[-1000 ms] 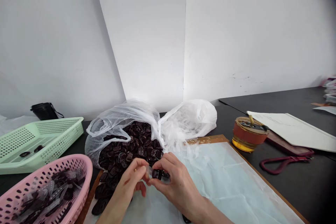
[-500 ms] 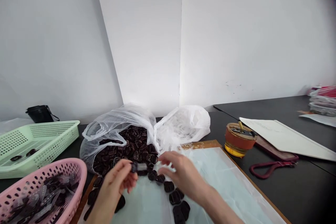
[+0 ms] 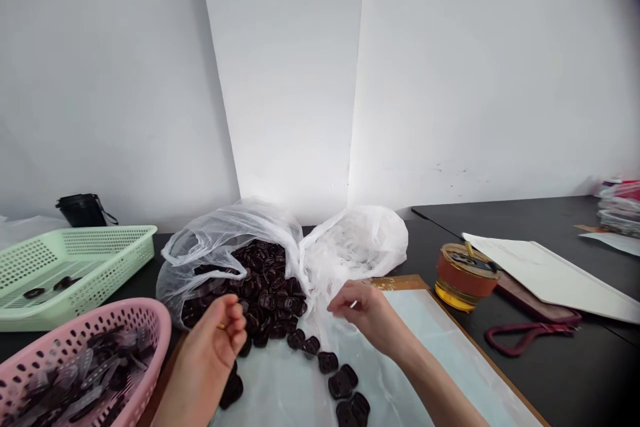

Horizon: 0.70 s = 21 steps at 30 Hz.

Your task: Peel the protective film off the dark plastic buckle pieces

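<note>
Across the black counter point(image 3: 540, 217), dark pieces point(image 3: 270, 273) lay from a filmy bag point(image 3: 200, 247) onto a pale sheet point(image 3: 280, 387), beside a loosely curled left hand point(image 3: 215, 343), while the right hand point(image 3: 373, 313) pinched inward, either grip's contents impossible to tell.

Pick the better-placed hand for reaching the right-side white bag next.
Right, likely: the right hand is close by the white bag; the left hand is over by the dark pieces.

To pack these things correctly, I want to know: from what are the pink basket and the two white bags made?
Pink basket: probably molded plastic, smooth, slightly glossy; its wall has regular holes.

White bags: likely thin plastic film; they look translucent, wrinkled and softly shiny.
</note>
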{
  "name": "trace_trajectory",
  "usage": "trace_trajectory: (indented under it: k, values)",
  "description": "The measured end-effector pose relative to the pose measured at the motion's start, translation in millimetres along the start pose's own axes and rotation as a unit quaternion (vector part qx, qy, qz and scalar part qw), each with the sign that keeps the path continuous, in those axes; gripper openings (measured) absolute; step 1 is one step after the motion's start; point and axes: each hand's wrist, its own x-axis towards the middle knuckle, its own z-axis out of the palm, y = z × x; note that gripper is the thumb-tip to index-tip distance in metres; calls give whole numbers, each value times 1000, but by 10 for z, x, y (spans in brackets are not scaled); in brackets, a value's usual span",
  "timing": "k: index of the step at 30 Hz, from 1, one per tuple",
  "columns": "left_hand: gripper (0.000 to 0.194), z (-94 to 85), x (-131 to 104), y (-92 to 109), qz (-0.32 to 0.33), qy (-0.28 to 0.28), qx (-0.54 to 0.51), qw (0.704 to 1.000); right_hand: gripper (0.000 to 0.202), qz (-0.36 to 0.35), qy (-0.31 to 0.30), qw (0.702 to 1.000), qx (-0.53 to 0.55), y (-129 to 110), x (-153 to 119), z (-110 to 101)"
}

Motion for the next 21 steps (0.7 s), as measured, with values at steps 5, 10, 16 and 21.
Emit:
trace_trajectory:
  k: [5, 10, 16, 21]
  values:
    - [30, 74, -92, -282, -54, -77, 235, 967, 16, -36, -4, 943, 332, -212, -38, 250]
    - [34, 135, -165, -352, -130, -142, 260, 946, 9, -14, -74, 876, 477, -338, -97, 410]
    - [39, 22, -45, -397, -89, -116, 308, 940, 13, -14, -91, 869, 487, -346, -89, 414]
    - [33, -9, 1, -423, -2, -114, 378, 919, 13, -1, -115, 870, 479, -315, -101, 489]
